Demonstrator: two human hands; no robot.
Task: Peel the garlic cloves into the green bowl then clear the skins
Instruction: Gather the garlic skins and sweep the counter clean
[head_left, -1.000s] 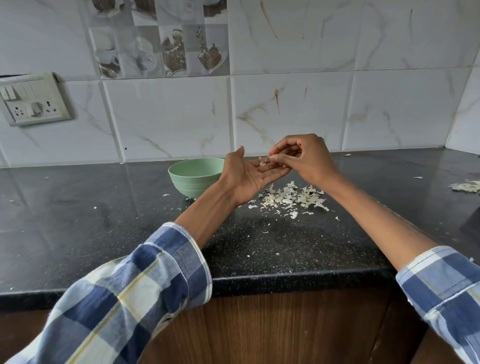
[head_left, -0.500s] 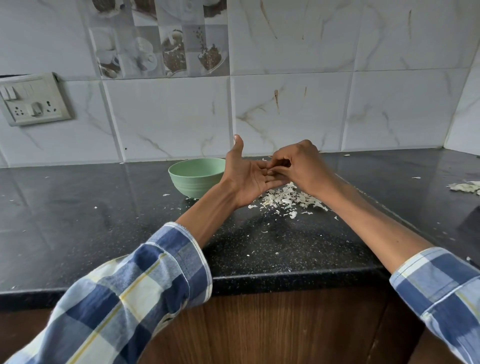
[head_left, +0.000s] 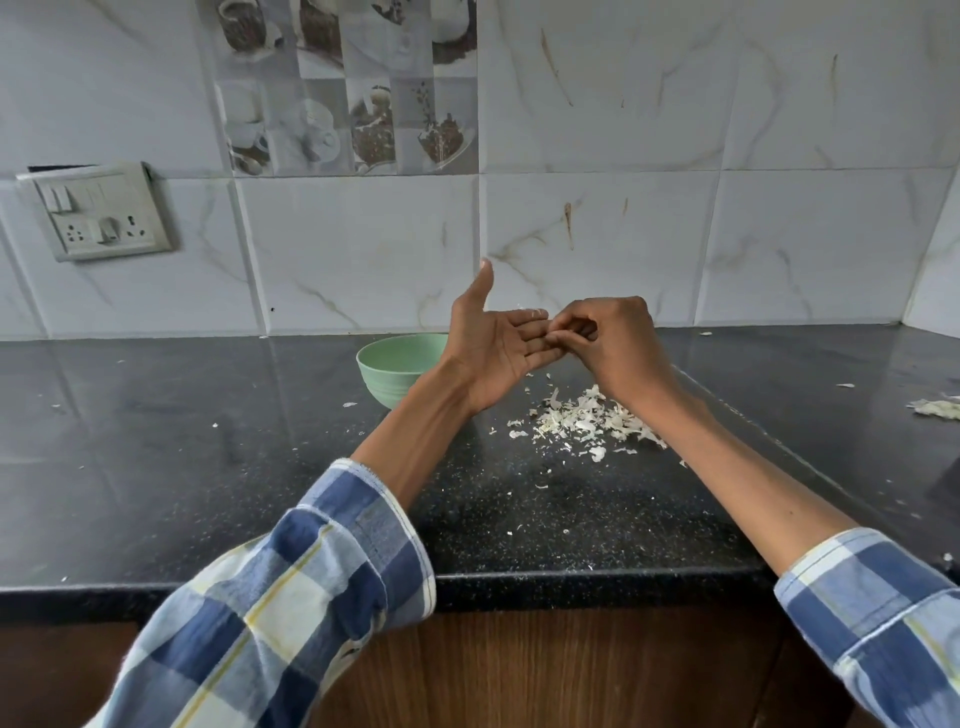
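Skins (head_left: 587, 418) lie heaped on the dark counter (head_left: 208, 467) just right of the green bowl (head_left: 400, 364), so I judge peeling largely finished and clearing not yet done; I cannot see any cloves or into the bowl. My left hand (head_left: 498, 353) is raised above the pile, palm up, fingers straight, thumb upright. My right hand (head_left: 608, 340) meets its fingertips, fingers curled, seemingly picking off stuck bits, though I cannot tell what it pinches.

left hand (head_left: 501, 349) thumb raised upright, right hand (head_left: 605, 340) lowered onto its fingers (head_left: 540, 340)
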